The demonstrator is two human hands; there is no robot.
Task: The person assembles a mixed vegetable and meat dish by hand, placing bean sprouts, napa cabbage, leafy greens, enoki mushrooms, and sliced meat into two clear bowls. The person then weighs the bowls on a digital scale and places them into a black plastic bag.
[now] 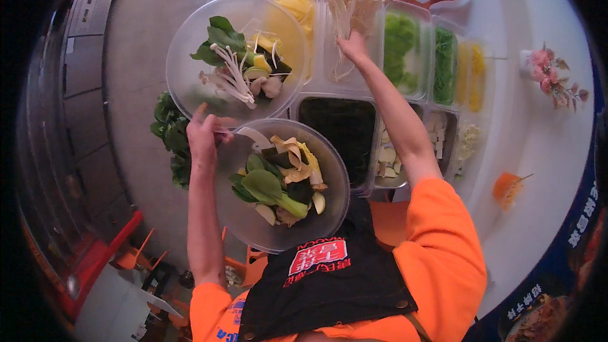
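My right hand (pixel 353 45) is reaching out to a clear tub, its fingers closed round the lower part of a big bunch of white enoki mushrooms (pixel 356 1). My left hand (pixel 202 138) grips at the spot where two translucent bowls meet, with some fingers hidden by the rims. The far bowl (pixel 190 31) holds bok choy, a few enoki strands, yellow slices and a pale mushroom. In the near bowl (pixel 332 215) lie bok choy leaves (pixel 266 187), pale green slices, tofu skin (pixel 292 152) and a yellow leaf.
Beside the enoki stand tubs of yellow slices (pixel 294 12), light green lettuce (pixel 402 41), dark green vegetables (pixel 444 66) and dark seaweed-like sheets (pixel 335 130). Cut white pieces (pixel 387 158) sit under my right forearm. Leafy greens (pixel 171 130) lie left of the bowls. Pink flowers (pixel 548 69) stand far right.
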